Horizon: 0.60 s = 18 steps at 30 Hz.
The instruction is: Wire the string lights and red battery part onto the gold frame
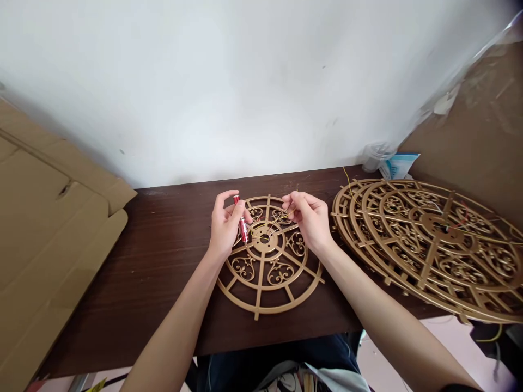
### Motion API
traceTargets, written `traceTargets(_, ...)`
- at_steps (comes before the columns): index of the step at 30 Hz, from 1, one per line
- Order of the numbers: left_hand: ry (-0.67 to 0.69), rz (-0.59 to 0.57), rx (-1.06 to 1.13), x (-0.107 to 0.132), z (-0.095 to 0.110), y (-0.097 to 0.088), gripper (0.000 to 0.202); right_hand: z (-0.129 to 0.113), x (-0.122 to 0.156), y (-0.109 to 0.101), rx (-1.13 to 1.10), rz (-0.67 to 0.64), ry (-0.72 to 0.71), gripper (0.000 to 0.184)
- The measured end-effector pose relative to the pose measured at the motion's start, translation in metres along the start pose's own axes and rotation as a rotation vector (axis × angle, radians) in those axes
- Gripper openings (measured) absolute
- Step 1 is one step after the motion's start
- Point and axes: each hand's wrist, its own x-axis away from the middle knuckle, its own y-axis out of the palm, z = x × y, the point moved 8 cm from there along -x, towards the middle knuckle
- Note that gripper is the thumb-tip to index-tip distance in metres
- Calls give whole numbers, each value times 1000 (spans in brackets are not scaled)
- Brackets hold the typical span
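A round gold filigree disc [269,272] lies flat in the middle of a dark wooden table [163,261]. Over its left upper rim, my left hand [224,226] is closed around a small red battery [241,223], held upright between thumb and fingers. My right hand [308,218] hovers over the disc's upper right part and pinches a thin yellow wire [281,219] that runs toward the disc's hub.
A stack of larger gold filigree discs [429,245] with wires at the hub lies on the table's right side, overhanging the edge. Flattened cardboard [49,228] leans at the left. A plastic-wrapped brown board [478,125] and a small white-blue packet [398,163] stand at the back right.
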Motion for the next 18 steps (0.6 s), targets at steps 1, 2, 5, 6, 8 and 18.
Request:
traceTargets(1, -7, -22, -2, 0, -1, 1, 34, 1, -2, -1, -55, 0, 22, 25)
traceTargets(2, -14, -51, -8, 0, -2, 3, 33, 1, -3, -2, -106, -4, 43, 24)
traceTargets(5, -20, -155, -53, 1, -3, 11, 26, 2, -8, -4, -239, -22, 125, 23)
traceTargets(6, -27, -197, -62, 3, -3, 14, 25, 3, -10, -4, -280, -27, 153, 23)
traceTargets(8, -64, -291, -69, 7, -3, 23, 26, 5, -12, -4, -362, -33, 197, 21)
traceTargets(18, -112, -479, -246, 21, -8, 42, 38, 17, -15, 3, -607, -89, 300, 14)
